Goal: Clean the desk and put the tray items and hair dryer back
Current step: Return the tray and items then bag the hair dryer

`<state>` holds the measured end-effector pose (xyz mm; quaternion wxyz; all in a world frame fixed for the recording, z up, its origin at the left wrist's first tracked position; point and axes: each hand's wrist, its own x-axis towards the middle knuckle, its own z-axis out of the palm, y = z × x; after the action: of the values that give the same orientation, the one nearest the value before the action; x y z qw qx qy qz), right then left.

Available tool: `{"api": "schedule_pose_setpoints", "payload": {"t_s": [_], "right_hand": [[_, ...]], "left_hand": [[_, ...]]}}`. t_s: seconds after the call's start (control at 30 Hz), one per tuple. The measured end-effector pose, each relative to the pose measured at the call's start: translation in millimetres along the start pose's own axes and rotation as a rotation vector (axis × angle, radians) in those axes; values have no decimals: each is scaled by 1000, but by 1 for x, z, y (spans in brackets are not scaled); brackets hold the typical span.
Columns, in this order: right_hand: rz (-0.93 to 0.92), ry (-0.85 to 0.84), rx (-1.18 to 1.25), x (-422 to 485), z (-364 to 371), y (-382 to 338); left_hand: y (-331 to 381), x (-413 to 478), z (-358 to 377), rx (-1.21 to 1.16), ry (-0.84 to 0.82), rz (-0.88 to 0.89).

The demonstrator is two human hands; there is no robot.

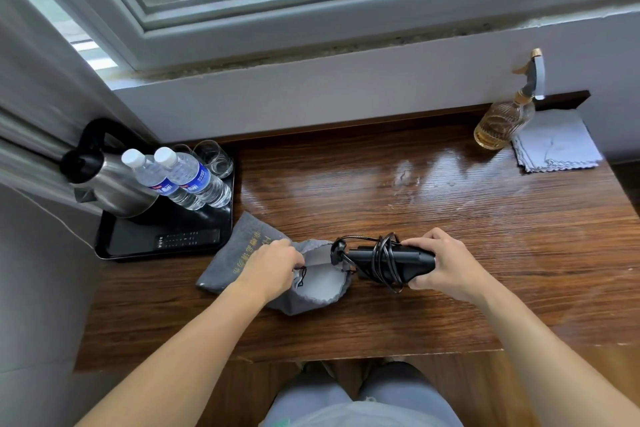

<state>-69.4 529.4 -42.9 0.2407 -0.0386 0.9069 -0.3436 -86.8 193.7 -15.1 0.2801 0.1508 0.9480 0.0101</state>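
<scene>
My right hand (pixel 446 265) gripped the black hair dryer (pixel 391 262), its cord wound round the body, low over the wooden desk (pixel 485 218). My left hand (pixel 273 267) pinched the grey drawstring pouch (pixel 263 267) open beside it.

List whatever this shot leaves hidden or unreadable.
- Head view: rear of the hair dryer, covered by the right hand.
- Head view: gold print on the pouch, skewed and too small to read.
- Head view: button labels on the remote, too small.
</scene>
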Motion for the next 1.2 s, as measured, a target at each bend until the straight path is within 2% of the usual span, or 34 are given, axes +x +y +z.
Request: {"api": "schedule_pose_setpoints", "payload": {"t_s": [0.07, 0.13, 0.27, 0.37, 0.63, 0.8, 0.87, 0.97, 1.03, 1.2], "right_hand": [[1, -3, 9, -2, 1, 0], [-1, -6, 24, -3, 1, 2], [-13, -2, 36, -6, -2, 2], [-26, 3, 47, -7, -3, 1], [-66, -21, 48, -5, 0, -3], [-58, -34, 63, -6, 3, -2], [-53, -35, 61, -7, 4, 0], [-41, -30, 53, -8, 4, 3], [-39, -24, 58, -9, 4, 4], [-28, -5, 86, -12, 3, 9]], "left_hand": [[6, 2, -2, 81, 20, -2], [7, 2, -7, 59, 46, -12], [-6, -3, -17, -276, -70, 21], [-17, -16, -25, -345, -147, 58], [-23, -43, -46, -471, 23, 96], [-10, -43, -37, -745, -69, 113], [-5, -40, -33, -691, -123, 126], [4, -34, -31, -391, -182, 181], [7, -31, -32, -333, -196, 203], [4, -20, -34, -151, -75, 222]]}}
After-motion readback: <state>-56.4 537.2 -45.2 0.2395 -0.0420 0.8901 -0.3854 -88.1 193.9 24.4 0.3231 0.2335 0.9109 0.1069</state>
